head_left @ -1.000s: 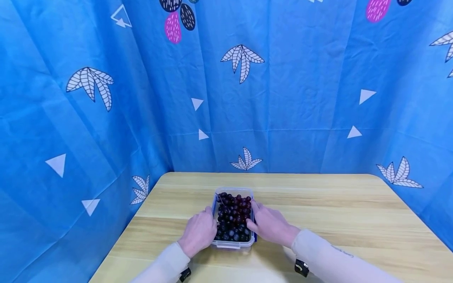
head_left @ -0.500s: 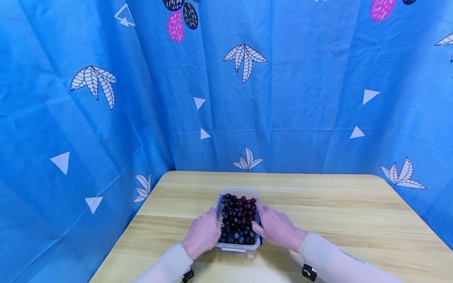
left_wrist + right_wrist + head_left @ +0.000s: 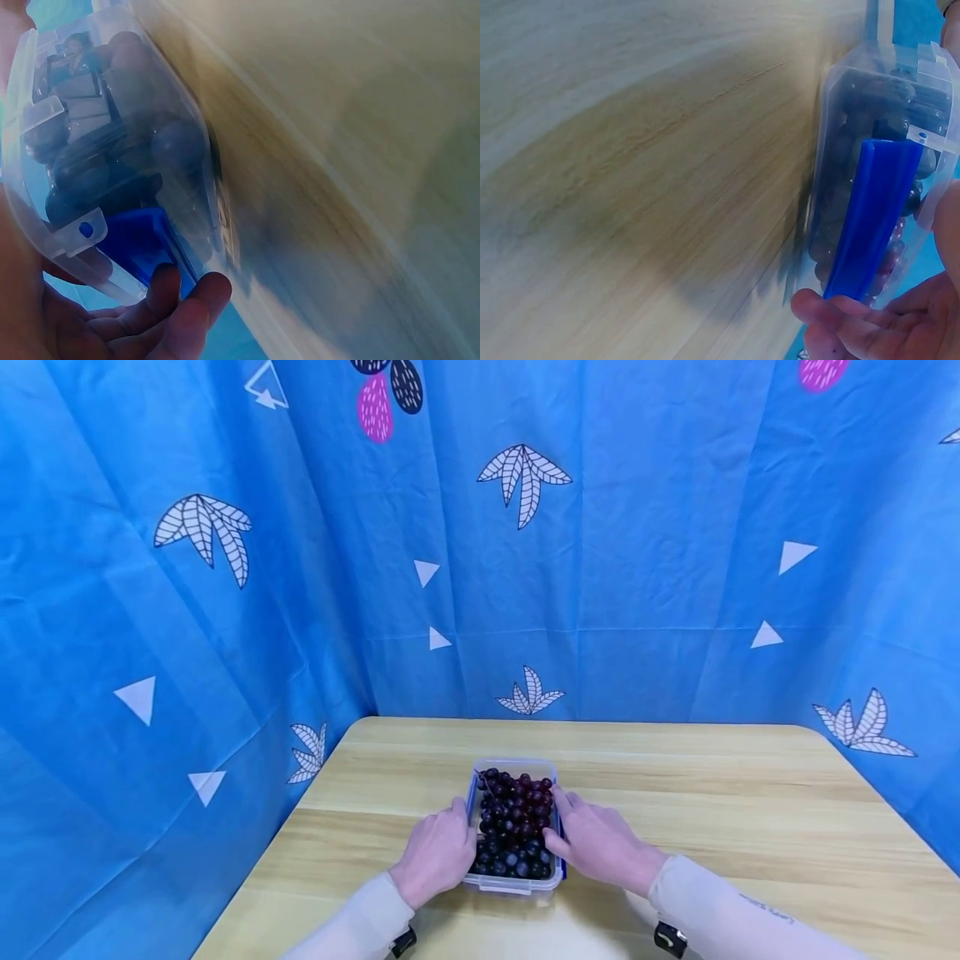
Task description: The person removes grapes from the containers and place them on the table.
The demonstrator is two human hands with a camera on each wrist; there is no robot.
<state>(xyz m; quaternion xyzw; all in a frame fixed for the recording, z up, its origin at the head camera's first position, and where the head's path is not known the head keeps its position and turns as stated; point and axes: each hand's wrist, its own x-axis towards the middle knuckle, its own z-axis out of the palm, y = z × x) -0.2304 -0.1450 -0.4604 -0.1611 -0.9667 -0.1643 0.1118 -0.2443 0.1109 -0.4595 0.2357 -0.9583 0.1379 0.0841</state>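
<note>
A clear plastic food container (image 3: 510, 887) full of dark grapes (image 3: 513, 827) stands on the table between the two hands. Blue clip flaps (image 3: 877, 217) hang at its long sides. My left hand (image 3: 440, 852) holds the left side, its curled fingertips (image 3: 214, 289) against the blue flap in the left wrist view. On the opposite side my right hand (image 3: 603, 843) grips the wall, with the thumb at the rim over the grapes. In the right wrist view its fingers (image 3: 840, 322) bend at the lower end of the other flap. No lid covers the grapes.
The light wooden table (image 3: 712, 793) extends around the container. A blue patterned curtain (image 3: 645, 527) hangs behind the table and along both sides. Dark straps (image 3: 670, 939) show under the wrists, below pale sleeves.
The whole head view has drifted slightly, with container, hands and curtain all appearing further right. Both hands keep their places on the container's sides.
</note>
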